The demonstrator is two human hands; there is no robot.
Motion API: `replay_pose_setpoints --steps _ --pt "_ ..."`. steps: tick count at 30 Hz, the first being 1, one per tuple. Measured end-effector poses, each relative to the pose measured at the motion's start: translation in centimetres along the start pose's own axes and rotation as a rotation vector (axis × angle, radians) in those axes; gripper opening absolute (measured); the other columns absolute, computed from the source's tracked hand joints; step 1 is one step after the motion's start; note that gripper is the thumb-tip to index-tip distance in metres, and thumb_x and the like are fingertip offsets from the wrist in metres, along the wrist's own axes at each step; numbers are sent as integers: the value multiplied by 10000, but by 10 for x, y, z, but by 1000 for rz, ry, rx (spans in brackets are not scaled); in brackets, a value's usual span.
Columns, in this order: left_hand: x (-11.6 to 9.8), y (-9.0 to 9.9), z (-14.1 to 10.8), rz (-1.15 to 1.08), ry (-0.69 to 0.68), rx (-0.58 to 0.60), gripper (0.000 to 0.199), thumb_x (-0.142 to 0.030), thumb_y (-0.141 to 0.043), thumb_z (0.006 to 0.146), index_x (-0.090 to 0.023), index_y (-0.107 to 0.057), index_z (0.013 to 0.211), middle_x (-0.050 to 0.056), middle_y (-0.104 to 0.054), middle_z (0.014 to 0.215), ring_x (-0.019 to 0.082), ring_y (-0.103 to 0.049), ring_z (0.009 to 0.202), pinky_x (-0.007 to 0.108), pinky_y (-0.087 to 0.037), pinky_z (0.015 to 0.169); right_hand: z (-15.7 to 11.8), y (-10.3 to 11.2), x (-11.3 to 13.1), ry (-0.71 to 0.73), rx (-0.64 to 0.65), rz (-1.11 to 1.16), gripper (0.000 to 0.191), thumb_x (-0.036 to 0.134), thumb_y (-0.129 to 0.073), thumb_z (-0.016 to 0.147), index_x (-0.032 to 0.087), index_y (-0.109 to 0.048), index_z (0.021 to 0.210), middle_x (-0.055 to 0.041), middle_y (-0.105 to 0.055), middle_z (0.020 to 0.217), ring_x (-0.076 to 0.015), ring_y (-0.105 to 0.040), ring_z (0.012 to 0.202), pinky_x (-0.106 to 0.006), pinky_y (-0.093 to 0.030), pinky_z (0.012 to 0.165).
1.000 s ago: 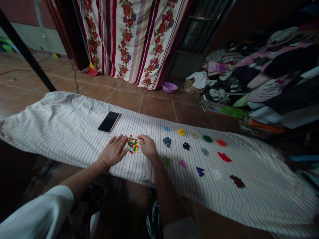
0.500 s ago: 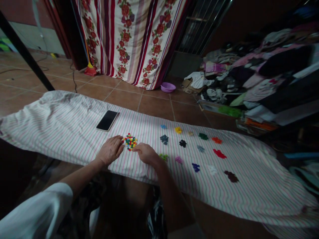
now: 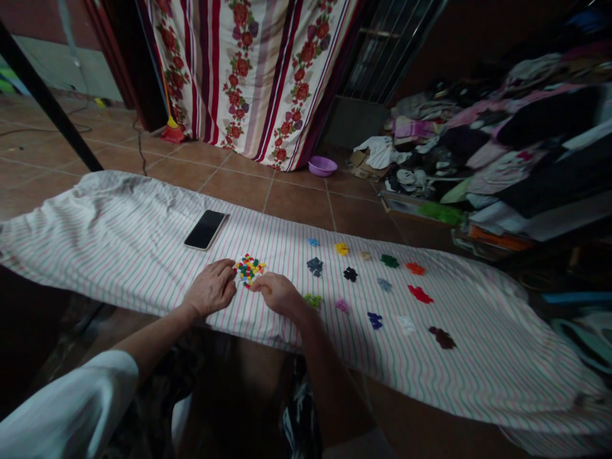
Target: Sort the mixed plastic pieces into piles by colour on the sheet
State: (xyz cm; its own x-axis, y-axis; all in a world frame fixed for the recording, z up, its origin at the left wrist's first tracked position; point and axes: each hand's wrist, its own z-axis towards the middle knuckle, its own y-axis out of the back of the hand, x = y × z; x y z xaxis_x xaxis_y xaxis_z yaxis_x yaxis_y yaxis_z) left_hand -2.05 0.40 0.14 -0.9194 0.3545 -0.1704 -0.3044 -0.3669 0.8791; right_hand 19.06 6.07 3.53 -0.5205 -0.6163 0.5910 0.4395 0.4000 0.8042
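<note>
A loose pile of tiny mixed-colour pieces (image 3: 247,268), red, yellow, green, blue and white, lies on a striped cloth (image 3: 143,255). My left hand (image 3: 213,288) rests palm down at the pile's left edge, its fingers stretched out and touching the outer pieces. From the right, my right hand (image 3: 280,294) reaches to the pile's lower right edge, fingers curled and the thumb and index tips close together. Whatever may be between those tips is too small to make out. Just beyond the right hand sits a lime green heap (image 3: 313,301), partly covered by it.
Single-colour heaps spread to the right, among them yellow (image 3: 341,248), black (image 3: 350,274), red (image 3: 421,294), purple (image 3: 375,320) and brown (image 3: 442,338). A phone (image 3: 206,229) lies behind my left hand. Beyond the cloth, a purple basin (image 3: 322,166) stands on the tiled floor.
My right hand has shifted slightly left along the pile's lower edge. Some pieces there have spread, with orange ones now showing at the right side. My left hand has barely moved.
</note>
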Motion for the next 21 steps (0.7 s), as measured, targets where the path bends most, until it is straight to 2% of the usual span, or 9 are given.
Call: replay_pose_setpoints --steps 7,10,14,18,21 --pt "-1 3 1 1 -29 -13 216 -206 -432 848 -159 -599 977 129 -633 1146 243 -584 1103 407 -491 959 1 -21 5 51 0 -181 330 73 -449 863 128 -718 1047 -116 -714 1013 -196 -627 969 -312 -454 924" --pt "0 4 1 -3 -38 -14 225 -203 -453 833 -150 -598 996 132 -631 1147 251 -583 1100 414 -496 949 7 -20 4 49 -14 -182 326 91 -446 884 120 -699 1088 -122 -700 1018 -198 -615 964 -311 -451 908" --pt "0 1 1 -18 -14 -25 240 -204 -462 827 -147 -587 1024 139 -624 1155 252 -579 1104 420 -497 950 13 -10 -1 45 -67 -69 289 149 -455 917 150 -699 1071 -89 -696 1034 -175 -611 975 -283 -441 909" --pt "-1 1 1 -18 1 -34 212 -191 -457 828 -143 -574 998 142 -625 1119 247 -581 1082 414 -498 943 19 -1 -10 -87 -197 -35 282 153 -452 910 196 -706 1026 -50 -697 975 -164 -608 925 -276 -443 868" --pt "-2 1 2 -18 -4 -33 198 -188 -458 827 -149 -571 986 135 -625 1103 243 -582 1068 406 -501 932 26 -1 -17 -215 -279 -67 279 144 -469 889 205 -712 1013 -56 -686 968 -169 -595 917 -279 -436 876"
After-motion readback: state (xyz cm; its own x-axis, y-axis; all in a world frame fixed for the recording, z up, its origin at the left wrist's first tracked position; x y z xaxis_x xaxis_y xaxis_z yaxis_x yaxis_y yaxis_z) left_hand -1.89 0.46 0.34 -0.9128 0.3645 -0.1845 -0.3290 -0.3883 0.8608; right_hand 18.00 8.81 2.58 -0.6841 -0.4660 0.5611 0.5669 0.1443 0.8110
